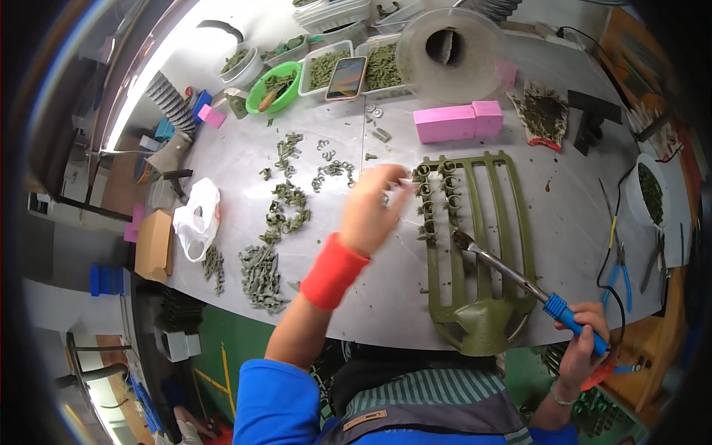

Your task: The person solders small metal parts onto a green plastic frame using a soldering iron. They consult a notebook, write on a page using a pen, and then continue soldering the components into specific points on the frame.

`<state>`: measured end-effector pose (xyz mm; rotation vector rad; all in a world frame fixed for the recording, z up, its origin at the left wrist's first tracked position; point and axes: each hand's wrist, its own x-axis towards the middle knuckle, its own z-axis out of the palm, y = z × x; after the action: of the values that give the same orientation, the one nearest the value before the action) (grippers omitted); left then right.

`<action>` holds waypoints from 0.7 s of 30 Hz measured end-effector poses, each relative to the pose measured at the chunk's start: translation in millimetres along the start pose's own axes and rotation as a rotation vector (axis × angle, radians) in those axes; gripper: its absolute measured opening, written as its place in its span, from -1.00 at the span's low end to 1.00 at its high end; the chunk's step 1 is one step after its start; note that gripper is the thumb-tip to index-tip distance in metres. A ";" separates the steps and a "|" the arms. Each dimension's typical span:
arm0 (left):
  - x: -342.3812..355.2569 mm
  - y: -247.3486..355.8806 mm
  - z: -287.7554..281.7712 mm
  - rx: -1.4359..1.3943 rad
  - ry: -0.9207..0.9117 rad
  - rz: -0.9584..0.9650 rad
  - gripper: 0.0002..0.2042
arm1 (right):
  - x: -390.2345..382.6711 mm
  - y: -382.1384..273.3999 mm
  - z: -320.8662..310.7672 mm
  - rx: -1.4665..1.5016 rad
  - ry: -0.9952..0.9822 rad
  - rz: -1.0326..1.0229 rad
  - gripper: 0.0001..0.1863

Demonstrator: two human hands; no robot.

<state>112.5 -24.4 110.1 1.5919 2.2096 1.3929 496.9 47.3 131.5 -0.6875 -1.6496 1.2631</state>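
My right hand (584,337) is closed round the blue handle of a soldering iron (512,273). Its metal shaft slants up to the left, and the dark, crusted tip lies over the second bar of an olive-green plastic slatted frame (480,230). Two rows of small green ring clips (451,194) stand along the frame's two left bars. My left hand (374,208), with a red wristband, hovers just left of the upper clips. Motion smears its fingers, so I cannot make out whether anything is between them.
Loose green clips (288,211) and a heap of small grey-green parts (261,278) lie to the left. A white plastic bag (199,219), a pink block (449,123), a stained glove (541,115), filled tubs (326,70), a phone (346,78) and blue-handled pliers (621,278) surround the work.
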 end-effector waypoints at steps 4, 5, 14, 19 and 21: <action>-12.2 -55.8 -96.6 0.666 0.078 -0.200 -0.86 | -5.5 2.8 -4.4 -0.020 0.054 0.011 -0.77; -21.3 -67.9 -107.2 0.660 0.103 -0.134 -0.86 | -6.4 3.2 -4.2 -0.023 0.084 0.020 -0.75; -51.4 -92.3 -125.1 0.458 -0.089 -0.276 -0.74 | -6.3 -12.6 -3.7 0.021 0.027 -0.001 -0.78; -49.2 -67.4 -122.7 0.043 -0.028 -0.624 -0.83 | -7.3 -15.2 2.3 -0.043 0.092 -0.016 -0.77; -49.4 -55.7 -115.4 -0.218 -0.041 -0.591 -0.81 | -6.9 -16.3 3.2 -0.048 0.094 -0.025 -0.77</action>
<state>33.7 -136.7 117.9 0.7912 2.1533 1.3324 498.4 34.9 144.4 -0.7425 -1.6113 1.1597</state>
